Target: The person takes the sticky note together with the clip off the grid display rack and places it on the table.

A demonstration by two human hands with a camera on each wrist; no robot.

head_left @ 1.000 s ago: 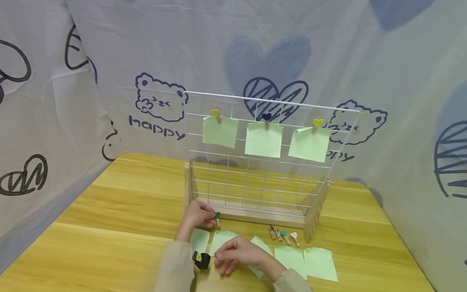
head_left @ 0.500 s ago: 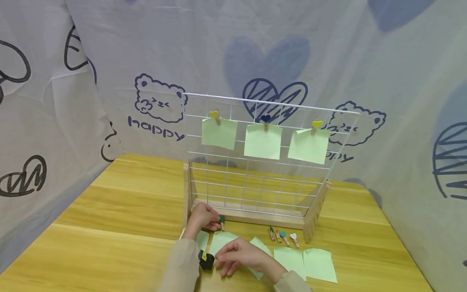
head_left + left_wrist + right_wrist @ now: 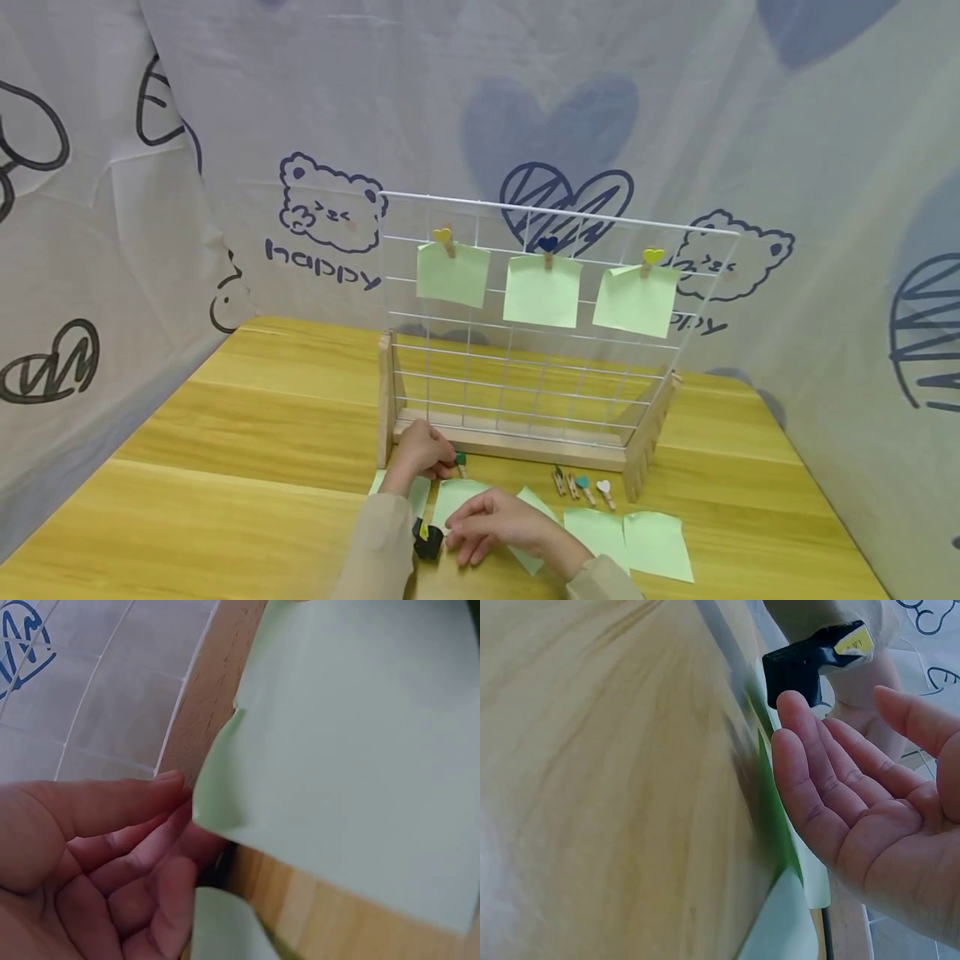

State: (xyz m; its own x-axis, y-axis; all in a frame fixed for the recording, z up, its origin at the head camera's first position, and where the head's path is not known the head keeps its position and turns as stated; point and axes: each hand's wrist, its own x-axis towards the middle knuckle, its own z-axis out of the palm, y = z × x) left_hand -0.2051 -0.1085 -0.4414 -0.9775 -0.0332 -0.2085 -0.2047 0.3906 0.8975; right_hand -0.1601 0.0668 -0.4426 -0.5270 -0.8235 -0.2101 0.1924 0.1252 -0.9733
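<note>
My left hand (image 3: 422,450) is low in front of the wire grid, pinching a small wooden clothespin (image 3: 461,468) with a dark green top. In the left wrist view a pale green sticky note (image 3: 352,750) covers part of the fingertips and hides the clothespin. My right hand (image 3: 502,525) hovers over the notes near the table's front edge, fingers relaxed and holding nothing. Beneath and beside the hands lie green notes, one (image 3: 459,493) between them and another (image 3: 415,490) partly behind the left wrist.
A white wire grid (image 3: 517,358) stands in a wooden base (image 3: 517,444). Three notes hang from it by heart clothespins, the middle one (image 3: 542,292) with a navy heart. Several clothespins (image 3: 586,492) and more notes (image 3: 660,546) lie on the right. A black device (image 3: 427,540) sits at my left wrist.
My left hand has moved a little right and toward me, and the green-topped clothespin has shifted with it. My right hand has barely moved.
</note>
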